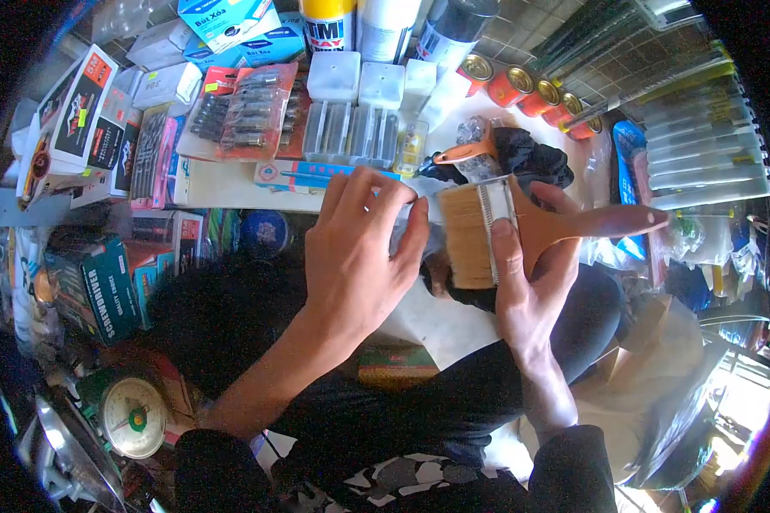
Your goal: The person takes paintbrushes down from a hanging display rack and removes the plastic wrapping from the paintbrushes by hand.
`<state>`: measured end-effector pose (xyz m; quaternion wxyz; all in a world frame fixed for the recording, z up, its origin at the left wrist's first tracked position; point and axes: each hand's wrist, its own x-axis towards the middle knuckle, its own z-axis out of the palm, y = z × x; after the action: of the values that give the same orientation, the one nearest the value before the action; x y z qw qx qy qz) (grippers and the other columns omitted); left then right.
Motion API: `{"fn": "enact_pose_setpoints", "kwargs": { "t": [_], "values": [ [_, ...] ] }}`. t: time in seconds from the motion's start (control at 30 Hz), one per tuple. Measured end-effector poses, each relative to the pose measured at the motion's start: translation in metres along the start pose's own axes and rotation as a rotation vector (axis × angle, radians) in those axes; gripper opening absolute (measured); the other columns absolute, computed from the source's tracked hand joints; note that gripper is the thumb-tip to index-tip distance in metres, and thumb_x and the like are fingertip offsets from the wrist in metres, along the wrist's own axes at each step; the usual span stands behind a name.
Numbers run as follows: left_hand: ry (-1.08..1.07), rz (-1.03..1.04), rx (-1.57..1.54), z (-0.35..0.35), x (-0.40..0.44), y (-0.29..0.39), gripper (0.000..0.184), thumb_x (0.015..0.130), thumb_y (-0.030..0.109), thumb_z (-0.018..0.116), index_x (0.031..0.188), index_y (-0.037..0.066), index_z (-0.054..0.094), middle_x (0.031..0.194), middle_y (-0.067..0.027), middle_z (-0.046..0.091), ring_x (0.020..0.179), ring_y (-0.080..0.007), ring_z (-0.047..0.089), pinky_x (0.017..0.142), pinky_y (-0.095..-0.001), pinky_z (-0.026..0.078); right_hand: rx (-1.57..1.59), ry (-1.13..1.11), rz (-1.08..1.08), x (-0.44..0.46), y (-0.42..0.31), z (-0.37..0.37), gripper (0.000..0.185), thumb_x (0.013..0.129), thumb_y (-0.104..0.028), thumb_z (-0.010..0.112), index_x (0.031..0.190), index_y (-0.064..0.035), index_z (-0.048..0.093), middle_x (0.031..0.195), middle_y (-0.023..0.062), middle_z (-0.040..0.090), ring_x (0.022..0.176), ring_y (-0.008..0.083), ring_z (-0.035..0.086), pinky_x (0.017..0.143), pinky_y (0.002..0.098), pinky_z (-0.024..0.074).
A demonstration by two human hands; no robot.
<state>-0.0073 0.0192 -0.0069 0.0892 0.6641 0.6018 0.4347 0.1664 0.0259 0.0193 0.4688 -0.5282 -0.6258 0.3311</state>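
Observation:
A wide paintbrush (pixel 530 231) with pale bristles, a metal band and a brown wooden handle is in my right hand (pixel 539 282). The thumb presses on the band; the bristles point left and the handle points right. My left hand (pixel 359 248) is just left of the bristles, its fingers curled and its thumb and index fingertips close together. Whether anything tiny is between them is too small to tell. Behind the brush, a second brush with an orange-brown handle (pixel 464 154) lies by a black plastic bag (pixel 530 158) on the white shelf (pixel 231 195).
Bit packs (pixel 257 111), clear plastic cases (pixel 351 132), spray cans (pixel 327 26) and red-and-gold cans (pixel 513 87) line the shelf. A green screwdriver box (pixel 94 286) and a dial scale (pixel 134 417) are at the left. White tubes (pixel 706 158) hang at the right, above a large bag (pixel 659 385).

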Motion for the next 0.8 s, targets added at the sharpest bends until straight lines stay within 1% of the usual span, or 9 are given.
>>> {"fn": "enact_pose_setpoints", "kwargs": {
  "t": [0.13, 0.2, 0.27, 0.4, 0.47, 0.53, 0.6, 0.73, 0.8],
  "values": [
    [0.015, 0.038, 0.070, -0.001, 0.001, 0.004, 0.014, 0.077, 0.005, 0.071, 0.085, 0.005, 0.059, 0.090, -0.0091, 0.055, 0.084, -0.0293, 0.057, 0.067, -0.0394, 0.049, 0.169, -0.065, 0.091, -0.002, -0.002, 0.001, 0.044, 0.089, -0.013, 0.067, 0.125, -0.0008, 0.044, 0.113, 0.0103, 0.053, 0.101, 0.0158, 0.053, 0.089, 0.0305, 0.0445],
    [0.029, 0.041, 0.043, 0.000, 0.001, 0.002, 0.013, 0.077, 0.005, 0.071, 0.085, 0.005, 0.061, 0.091, -0.0092, 0.055, 0.084, -0.0293, 0.057, 0.068, -0.0394, 0.049, 0.348, -0.354, 0.216, 0.004, -0.002, -0.010, 0.045, 0.090, -0.014, 0.066, 0.126, -0.0023, 0.042, 0.112, 0.0105, 0.055, 0.103, 0.0149, 0.052, 0.091, 0.0308, 0.0435],
    [0.047, 0.042, 0.017, -0.001, 0.002, -0.001, 0.012, 0.077, 0.005, 0.071, 0.085, 0.005, 0.063, 0.092, -0.0092, 0.056, 0.085, -0.0293, 0.056, 0.069, -0.0393, 0.048, 0.381, -0.409, 0.209, 0.009, -0.005, -0.017, 0.046, 0.091, -0.018, 0.067, 0.127, -0.0031, 0.042, 0.108, 0.0093, 0.058, 0.098, 0.0136, 0.055, 0.085, 0.0291, 0.0455],
    [0.058, 0.067, 0.003, -0.010, 0.005, 0.004, 0.013, 0.076, 0.005, 0.072, 0.088, 0.004, 0.067, 0.093, -0.0086, 0.057, 0.084, -0.0285, 0.056, 0.071, -0.0386, 0.048, 0.564, -0.522, 0.419, 0.011, -0.015, -0.024, 0.046, 0.092, -0.026, 0.069, 0.124, -0.0028, 0.046, 0.100, 0.0056, 0.060, 0.080, 0.0103, 0.056, 0.069, 0.0258, 0.0476],
    [0.050, 0.065, 0.005, -0.013, 0.005, 0.008, 0.013, 0.076, 0.003, 0.072, 0.088, 0.004, 0.067, 0.093, -0.0088, 0.057, 0.084, -0.0283, 0.056, 0.071, -0.0386, 0.047, 0.411, -0.487, 0.234, 0.011, 0.001, -0.025, 0.048, 0.091, -0.029, 0.070, 0.124, -0.0027, 0.047, 0.100, 0.0055, 0.060, 0.081, 0.0097, 0.056, 0.070, 0.0252, 0.0476],
    [0.045, 0.077, 0.005, -0.012, 0.004, 0.008, 0.014, 0.076, 0.003, 0.072, 0.089, 0.003, 0.067, 0.093, -0.0090, 0.057, 0.084, -0.0283, 0.056, 0.072, -0.0386, 0.047, 0.327, -0.223, 0.251, 0.009, -0.002, -0.020, 0.045, 0.086, -0.028, 0.076, 0.114, -0.0015, 0.053, 0.100, 0.0050, 0.060, 0.083, 0.0090, 0.056, 0.071, 0.0240, 0.0469],
    [0.042, 0.085, 0.007, -0.010, 0.001, 0.009, 0.015, 0.076, 0.003, 0.072, 0.090, 0.003, 0.067, 0.094, -0.0091, 0.057, 0.084, -0.0283, 0.056, 0.072, -0.0386, 0.047, 0.129, -0.049, 0.035, 0.006, 0.008, -0.019, 0.044, 0.081, -0.022, 0.081, 0.107, 0.0003, 0.054, 0.102, 0.0057, 0.060, 0.086, 0.0093, 0.056, 0.075, 0.0252, 0.0475],
    [-0.005, 0.096, -0.082, -0.005, -0.001, 0.008, 0.020, 0.075, 0.002, 0.072, 0.095, 0.003, 0.067, 0.097, -0.0096, 0.058, 0.087, -0.0298, 0.056, 0.076, -0.0392, 0.047, 0.143, -0.020, -0.133, 0.004, 0.015, -0.016, 0.052, 0.073, -0.020, 0.087, 0.104, 0.0017, 0.052, 0.095, 0.0082, 0.063, 0.083, 0.0118, 0.059, 0.076, 0.0278, 0.0490],
    [0.024, 0.187, -0.067, -0.004, 0.001, 0.005, 0.022, 0.075, 0.002, 0.072, 0.097, 0.004, 0.068, 0.103, -0.0110, 0.058, 0.092, -0.0311, 0.057, 0.082, -0.0413, 0.045, 0.186, -0.074, -0.066, 0.003, 0.007, -0.016, 0.054, 0.072, -0.020, 0.087, 0.106, 0.0012, 0.051, 0.096, 0.0076, 0.063, 0.082, 0.0122, 0.060, 0.075, 0.0273, 0.0501]
  ]
}}
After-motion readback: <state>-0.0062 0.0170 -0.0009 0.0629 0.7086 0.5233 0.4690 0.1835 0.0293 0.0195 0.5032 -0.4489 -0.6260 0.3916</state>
